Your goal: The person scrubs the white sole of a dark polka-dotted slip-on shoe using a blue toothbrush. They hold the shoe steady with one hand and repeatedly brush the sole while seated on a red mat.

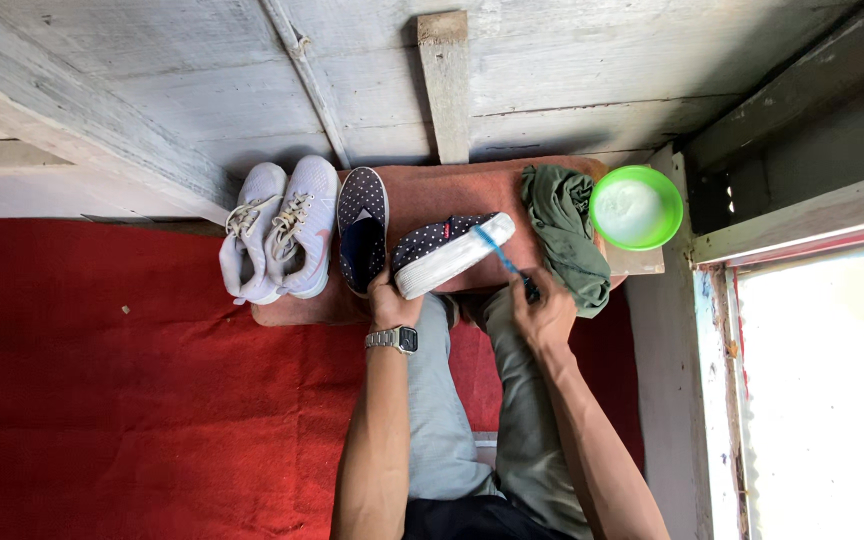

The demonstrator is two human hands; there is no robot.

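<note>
My left hand (390,300), with a metal watch on the wrist, grips the heel end of a dark polka-dot slip-on shoe (447,252) tipped on its side, white sole facing me. My right hand (544,308) holds a blue toothbrush (500,250) whose bristle end touches the shoe's white sole near the toe. The matching polka-dot shoe (363,228) lies flat just left of it on a reddish-brown mat (452,190).
A pair of pale grey laced sneakers (280,232) sits left of the mat. A green cloth (564,232) and a green bowl of white foam (636,208) lie to the right. Red carpet (132,400) covers the floor; wooden planks behind; bright opening at right.
</note>
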